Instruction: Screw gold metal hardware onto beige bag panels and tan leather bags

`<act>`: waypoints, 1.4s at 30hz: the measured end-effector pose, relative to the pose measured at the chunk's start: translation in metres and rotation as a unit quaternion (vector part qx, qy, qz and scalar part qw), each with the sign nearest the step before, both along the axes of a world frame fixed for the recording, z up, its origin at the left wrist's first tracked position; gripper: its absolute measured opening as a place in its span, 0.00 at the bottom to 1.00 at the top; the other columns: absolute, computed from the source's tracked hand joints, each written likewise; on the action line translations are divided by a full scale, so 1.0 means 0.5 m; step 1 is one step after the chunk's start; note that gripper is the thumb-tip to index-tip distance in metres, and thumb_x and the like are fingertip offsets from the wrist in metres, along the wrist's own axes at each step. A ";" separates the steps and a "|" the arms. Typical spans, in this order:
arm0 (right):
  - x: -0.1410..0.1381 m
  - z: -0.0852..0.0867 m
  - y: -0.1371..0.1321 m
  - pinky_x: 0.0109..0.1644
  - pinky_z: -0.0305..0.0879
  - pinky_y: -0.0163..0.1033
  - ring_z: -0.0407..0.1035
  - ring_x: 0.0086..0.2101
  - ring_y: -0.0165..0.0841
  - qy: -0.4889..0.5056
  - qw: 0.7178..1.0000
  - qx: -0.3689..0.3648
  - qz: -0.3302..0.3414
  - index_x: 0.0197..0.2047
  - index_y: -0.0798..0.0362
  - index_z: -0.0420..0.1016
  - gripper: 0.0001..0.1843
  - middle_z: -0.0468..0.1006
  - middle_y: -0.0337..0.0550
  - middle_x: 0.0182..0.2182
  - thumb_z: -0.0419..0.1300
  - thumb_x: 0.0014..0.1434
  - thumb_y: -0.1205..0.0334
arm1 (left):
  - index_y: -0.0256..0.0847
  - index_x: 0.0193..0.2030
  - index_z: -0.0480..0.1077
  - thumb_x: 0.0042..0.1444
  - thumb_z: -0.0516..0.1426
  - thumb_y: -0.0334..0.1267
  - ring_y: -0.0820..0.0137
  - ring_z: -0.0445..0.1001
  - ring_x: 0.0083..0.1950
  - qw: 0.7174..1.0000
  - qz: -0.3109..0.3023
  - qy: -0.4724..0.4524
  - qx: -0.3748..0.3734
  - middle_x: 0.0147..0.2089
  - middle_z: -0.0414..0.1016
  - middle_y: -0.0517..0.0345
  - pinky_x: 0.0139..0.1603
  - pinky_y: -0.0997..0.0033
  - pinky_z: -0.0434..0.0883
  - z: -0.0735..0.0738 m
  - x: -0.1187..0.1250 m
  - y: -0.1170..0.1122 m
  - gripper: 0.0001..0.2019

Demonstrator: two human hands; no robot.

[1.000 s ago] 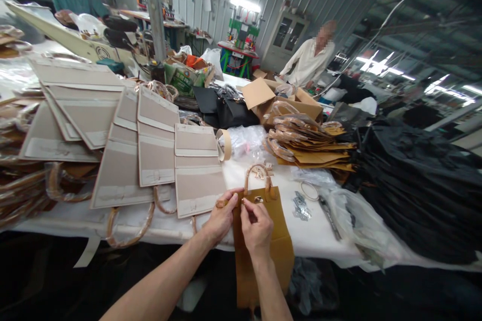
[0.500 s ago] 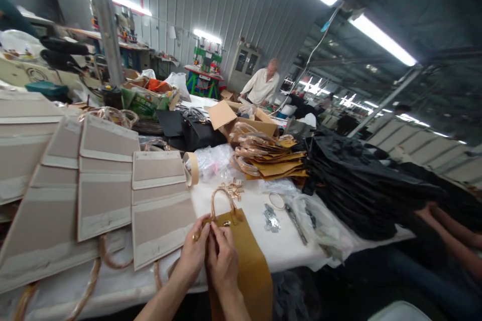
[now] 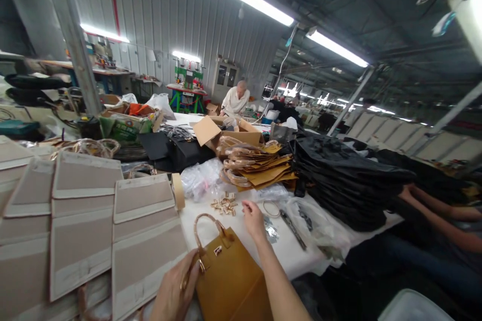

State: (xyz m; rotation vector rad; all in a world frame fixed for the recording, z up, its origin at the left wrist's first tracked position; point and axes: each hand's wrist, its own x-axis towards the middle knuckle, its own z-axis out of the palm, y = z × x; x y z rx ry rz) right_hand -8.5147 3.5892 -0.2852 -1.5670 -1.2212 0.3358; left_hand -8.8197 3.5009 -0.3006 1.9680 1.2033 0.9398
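Note:
A mustard-brown flat bag (image 3: 229, 281) with a curved handle lies at the table's near edge. My left hand (image 3: 176, 291) rests on its left side, fingers closed around its strap end and a small gold fitting. My right hand (image 3: 253, 218) reaches over the bag to the white tabletop, fingers curled, just right of a small heap of gold metal clasps (image 3: 225, 205). Its fingertips touch or nearly touch the table; I cannot make out anything in them.
Beige bag panels (image 3: 143, 241) overlap at left. A stack of brown bags (image 3: 259, 168), black bags (image 3: 346, 180), an open carton (image 3: 226, 135), plastic wrap (image 3: 201, 183), silver fittings (image 3: 271, 230) and a tape roll (image 3: 178, 190) crowd the table. Another person's arms (image 3: 433, 215) show right; a person (image 3: 235, 100) works far back.
My right hand left the bag's clasp and moved forward toward the gold fittings. My left hand stays on the bag. The camera tilted upward and turned right.

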 end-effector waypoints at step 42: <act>-0.066 -0.013 -0.303 0.45 0.79 0.45 0.73 0.39 0.38 -0.092 0.987 -0.109 0.074 0.58 0.51 0.80 0.21 0.73 0.51 0.48 0.63 0.65 0.52 | 0.43 0.59 0.74 0.71 0.52 0.47 0.59 0.82 0.54 0.999 0.005 0.040 0.009 0.55 0.83 0.51 0.58 0.61 0.77 0.035 0.008 -0.018 0.18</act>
